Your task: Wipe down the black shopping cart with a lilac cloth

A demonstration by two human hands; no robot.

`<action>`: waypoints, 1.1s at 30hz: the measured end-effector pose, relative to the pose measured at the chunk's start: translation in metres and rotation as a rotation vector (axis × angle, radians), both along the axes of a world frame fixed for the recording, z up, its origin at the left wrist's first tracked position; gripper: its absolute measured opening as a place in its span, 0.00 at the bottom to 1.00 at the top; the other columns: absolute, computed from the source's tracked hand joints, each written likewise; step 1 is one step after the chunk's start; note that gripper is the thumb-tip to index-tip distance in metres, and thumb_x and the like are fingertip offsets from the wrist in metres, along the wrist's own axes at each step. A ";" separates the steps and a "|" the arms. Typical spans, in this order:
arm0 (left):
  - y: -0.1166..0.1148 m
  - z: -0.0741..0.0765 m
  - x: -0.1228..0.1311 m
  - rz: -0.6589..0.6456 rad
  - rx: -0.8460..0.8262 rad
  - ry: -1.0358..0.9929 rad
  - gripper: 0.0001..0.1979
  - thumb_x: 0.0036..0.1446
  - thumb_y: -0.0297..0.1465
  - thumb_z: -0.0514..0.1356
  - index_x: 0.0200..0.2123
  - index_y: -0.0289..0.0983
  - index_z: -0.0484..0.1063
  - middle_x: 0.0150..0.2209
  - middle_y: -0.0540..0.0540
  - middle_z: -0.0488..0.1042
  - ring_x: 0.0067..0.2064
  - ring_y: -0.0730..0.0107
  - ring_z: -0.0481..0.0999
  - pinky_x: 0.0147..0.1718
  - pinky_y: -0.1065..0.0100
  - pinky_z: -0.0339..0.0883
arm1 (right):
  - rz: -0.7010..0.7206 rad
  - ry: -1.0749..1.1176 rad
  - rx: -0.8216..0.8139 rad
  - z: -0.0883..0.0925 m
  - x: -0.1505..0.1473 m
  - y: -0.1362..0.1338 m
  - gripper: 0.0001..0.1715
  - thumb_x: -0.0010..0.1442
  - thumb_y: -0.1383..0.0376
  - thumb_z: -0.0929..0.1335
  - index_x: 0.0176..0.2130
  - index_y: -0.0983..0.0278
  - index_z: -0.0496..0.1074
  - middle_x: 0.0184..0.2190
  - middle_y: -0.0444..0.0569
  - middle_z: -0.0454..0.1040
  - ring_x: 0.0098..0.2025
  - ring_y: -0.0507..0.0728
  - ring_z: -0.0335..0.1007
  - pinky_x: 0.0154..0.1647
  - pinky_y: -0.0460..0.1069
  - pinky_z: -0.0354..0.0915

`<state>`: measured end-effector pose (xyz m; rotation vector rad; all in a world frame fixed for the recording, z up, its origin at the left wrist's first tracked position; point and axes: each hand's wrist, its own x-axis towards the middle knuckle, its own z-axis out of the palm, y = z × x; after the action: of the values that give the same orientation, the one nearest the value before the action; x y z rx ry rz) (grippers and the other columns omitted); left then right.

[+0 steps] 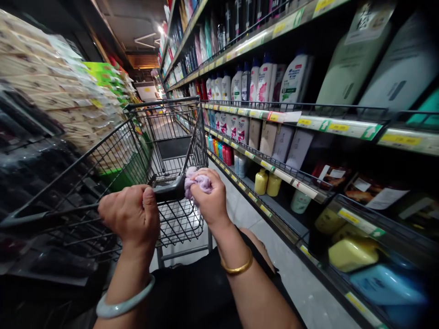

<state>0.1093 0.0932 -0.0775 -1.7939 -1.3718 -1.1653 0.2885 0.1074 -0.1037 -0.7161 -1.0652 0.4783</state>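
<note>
My left hand (132, 212) is wrapped round the dark handle (170, 189) of a black wire shopping cart (132, 141), with the thumb lying along the top. By the right end of that handle, my right hand (210, 194) is closed on a bunched, soft lilac cloth (202, 183). The cloth touches the cart's corner; whether the hand also grips the frame under it is hidden. A pale bangle (125, 301) circles my left wrist, a gold one (237, 265) my right. Through the wire mesh the floor shows inside the cart.
Along the right runs a shelf (343, 128) with shampoo bottles (265, 82) and yellow bottles (261, 182); its lower edge lies near the cart. Stacked packages (61, 82) line the left side, with a green bin (118, 178) beside the cart. Grey tiled floor (247, 205) lies between.
</note>
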 end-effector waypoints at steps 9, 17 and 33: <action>-0.012 0.002 0.000 -0.027 -0.003 -0.032 0.21 0.73 0.46 0.46 0.31 0.43 0.67 0.30 0.42 0.72 0.36 0.54 0.67 0.43 0.52 0.52 | 0.120 0.236 -0.067 0.020 0.004 -0.015 0.05 0.55 0.61 0.70 0.36 0.58 0.74 0.39 0.47 0.78 0.45 0.57 0.77 0.55 0.54 0.76; -0.019 0.009 0.005 -0.039 -0.028 -0.034 0.21 0.75 0.43 0.49 0.29 0.43 0.66 0.27 0.46 0.70 0.33 0.58 0.65 0.40 0.55 0.50 | -0.015 0.036 0.003 0.020 0.007 -0.021 0.03 0.55 0.63 0.72 0.34 0.59 0.77 0.39 0.49 0.79 0.46 0.58 0.78 0.54 0.55 0.76; -0.028 0.002 0.016 -0.014 -0.016 -0.115 0.19 0.75 0.40 0.49 0.29 0.43 0.65 0.29 0.45 0.73 0.36 0.57 0.66 0.43 0.53 0.54 | 0.040 -0.199 0.161 0.027 0.015 -0.044 0.05 0.59 0.66 0.72 0.37 0.56 0.79 0.40 0.47 0.81 0.51 0.60 0.77 0.62 0.61 0.70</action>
<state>0.1251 0.0650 -0.0752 -1.7741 -1.4393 -1.2861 0.3034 0.0634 -0.0766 -0.6090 -1.2911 0.3556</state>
